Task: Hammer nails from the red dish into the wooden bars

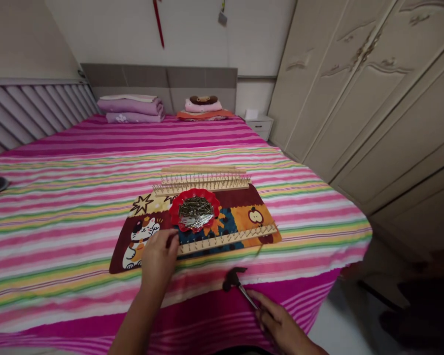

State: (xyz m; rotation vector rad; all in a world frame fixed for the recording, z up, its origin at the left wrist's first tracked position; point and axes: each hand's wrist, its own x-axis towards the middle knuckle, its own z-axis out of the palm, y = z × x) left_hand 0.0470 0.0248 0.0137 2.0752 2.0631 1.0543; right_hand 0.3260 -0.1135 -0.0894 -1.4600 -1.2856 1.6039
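Observation:
My right hand (275, 315) is wrapped round the handle of a claw hammer (234, 279), its dark head over the front of the bed. My left hand (159, 254) is at the left end of a wooden strip (222, 240) with a row of nails standing in it. Its fingers are curled, and what they pinch, if anything, is too small to make out. Just beyond that hand, a red scalloped bowl (173, 209) holds many loose nails (195, 213). Strip and bowl lie on a patterned mat (225, 197) with a cat drawing.
Behind the bowl lie more nail-studded wooden strips (203, 186) and bare strips (203, 169). Striped bedding (77, 197) covers the bed. Folded purple quilts (133, 108) and a pink pile (204, 106) stand by the headboard. A wardrobe (355, 88) stands on the right.

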